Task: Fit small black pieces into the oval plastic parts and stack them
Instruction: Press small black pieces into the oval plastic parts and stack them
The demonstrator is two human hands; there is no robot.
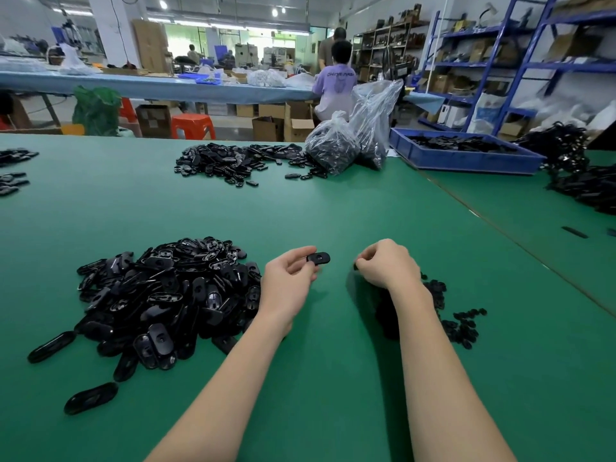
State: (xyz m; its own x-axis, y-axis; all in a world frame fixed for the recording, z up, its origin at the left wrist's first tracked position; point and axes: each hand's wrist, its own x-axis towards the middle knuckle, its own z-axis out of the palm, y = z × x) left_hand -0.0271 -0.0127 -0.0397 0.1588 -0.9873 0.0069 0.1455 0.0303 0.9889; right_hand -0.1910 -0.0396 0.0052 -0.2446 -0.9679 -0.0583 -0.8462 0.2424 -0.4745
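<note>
My left hand (289,274) pinches one black oval plastic part (318,258) by its end, held just above the green table (333,211). A short way to its right, my right hand (386,263) has its fingers curled and pinches a small black piece (356,266) at the fingertips; the piece barely shows. A large heap of black oval parts (160,295) lies left of my left hand. A smaller scatter of small black pieces (461,325) lies under and right of my right forearm, partly hidden by it.
A second heap of oval parts (233,161) lies at the table's far side beside two clear bags of parts (336,145). A blue tray (466,158) stands at the far right, with more black parts (586,185) past the table seam. A person in purple (336,85) sits beyond.
</note>
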